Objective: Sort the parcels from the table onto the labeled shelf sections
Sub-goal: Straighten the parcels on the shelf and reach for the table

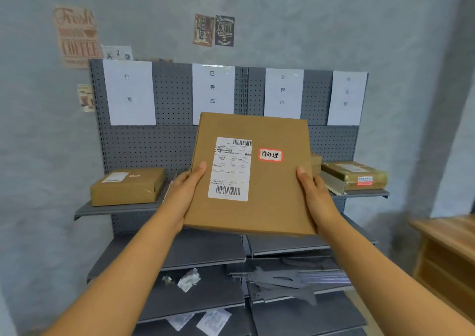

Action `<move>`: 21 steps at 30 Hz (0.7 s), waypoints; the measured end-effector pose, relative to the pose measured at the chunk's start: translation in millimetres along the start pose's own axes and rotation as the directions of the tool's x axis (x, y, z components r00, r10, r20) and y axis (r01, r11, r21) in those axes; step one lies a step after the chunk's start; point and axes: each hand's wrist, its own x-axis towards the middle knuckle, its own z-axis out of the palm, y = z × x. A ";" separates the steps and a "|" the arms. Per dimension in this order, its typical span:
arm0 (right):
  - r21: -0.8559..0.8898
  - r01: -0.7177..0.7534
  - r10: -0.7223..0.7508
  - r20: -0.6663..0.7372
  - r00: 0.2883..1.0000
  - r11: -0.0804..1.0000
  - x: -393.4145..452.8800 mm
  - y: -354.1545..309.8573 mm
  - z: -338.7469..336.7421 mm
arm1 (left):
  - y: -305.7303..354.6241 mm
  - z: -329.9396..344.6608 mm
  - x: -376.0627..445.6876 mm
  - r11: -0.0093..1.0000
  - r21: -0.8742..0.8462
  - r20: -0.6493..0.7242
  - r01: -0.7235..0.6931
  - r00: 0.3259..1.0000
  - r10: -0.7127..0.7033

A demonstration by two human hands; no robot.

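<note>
I hold a flat brown cardboard parcel [272, 181] upright in front of the grey shelf unit [118, 209]. It carries a white shipping label and a red-bordered sticker with handwriting. My left hand [185, 191] grips its left edge, thumb on the front. My right hand [313, 194] grips its right edge the same way. Four white paper section labels [129, 92] hang on the pegboard above the top shelf. A brown box [127, 187] sits in the far-left section. A taped yellowish parcel [354, 176] lies in the far-right section.
A small box [316, 162] peeks out behind the held parcel. Lower shelves [195, 250] carry loose grey brackets [280, 279], small plastic bags and paper slips. A wooden table [447, 256] stands at the right. Coffee posters hang on the grey wall.
</note>
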 end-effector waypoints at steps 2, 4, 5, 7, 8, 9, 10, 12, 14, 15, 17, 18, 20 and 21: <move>-0.011 0.007 -0.007 -0.043 0.999 1.000 3.8 1.7 -12.3 | 1.2 15.0 10.4 1.000 -0.001 0.045 0.004 0.999 -0.004; -0.026 0.019 -0.022 -0.087 0.996 0.999 9.3 3.1 -23.8 | -1.6 29.0 19.5 1.000 -0.012 0.111 0.016 0.994 -0.014; -0.042 0.026 -0.031 -0.108 0.994 0.999 12.0 3.4 -29.6 | -4.5 35.6 24.0 0.999 -0.022 0.136 0.024 0.990 -0.021; -0.075 0.033 -0.044 -0.149 0.988 0.997 16.1 5.4 -40.2 | -11.5 48.6 32.1 0.999 -0.029 0.182 0.033 0.983 -0.027; -0.082 0.034 -0.047 -0.165 0.985 0.996 17.9 7.4 -45.2 | -14.7 55.2 35.9 0.999 -0.022 0.200 0.035 0.979 -0.030; -0.078 0.036 -0.050 -0.177 0.983 0.996 19.7 10.4 -50.5 | -17.9 61.7 39.9 0.999 -0.012 0.214 0.038 0.976 -0.034; -0.072 0.039 -0.052 -0.189 0.980 0.997 21.3 13.2 -55.5 | -20.8 67.9 43.7 0.999 -0.005 0.226 0.041 0.973 -0.039; -0.078 0.044 -0.060 -0.211 0.976 0.996 25.4 18.1 -65.1 | -27.0 80.4 51.7 0.999 -0.005 0.244 0.048 0.969 -0.045; -0.089 0.037 -0.056 -0.229 0.972 0.995 30.8 22.2 -76.4 | -35.1 95.2 60.4 0.999 -0.001 0.256 0.047 0.965 -0.046; -0.089 0.032 -0.052 -0.235 0.971 0.996 34.2 24.5 -83.4 | -39.2 103.9 64.0 0.999 0.003 0.263 0.052 0.963 -0.051; -0.094 0.026 -0.049 -0.248 0.968 0.995 42.9 30.1 -100.7 | -46.2 124.8 70.7 0.998 0.012 0.278 0.069 0.958 -0.070; -0.101 0.023 -0.048 -0.258 0.965 0.995 48.0 32.9 -110.5 | -48.8 136.9 73.6 0.997 0.018 0.286 0.075 0.955 -0.077; -0.100 0.018 -0.045 -0.272 0.961 0.995 59.9 38.6 -133.2 | -54.5 164.0 80.4 0.996 0.034 0.290 0.080 0.953 -0.086; -0.095 0.019 -0.044 -0.277 0.960 0.995 66.8 41.8 -146.0 | -57.9 179.1 84.4 0.996 0.039 0.289 0.085 0.953 -0.093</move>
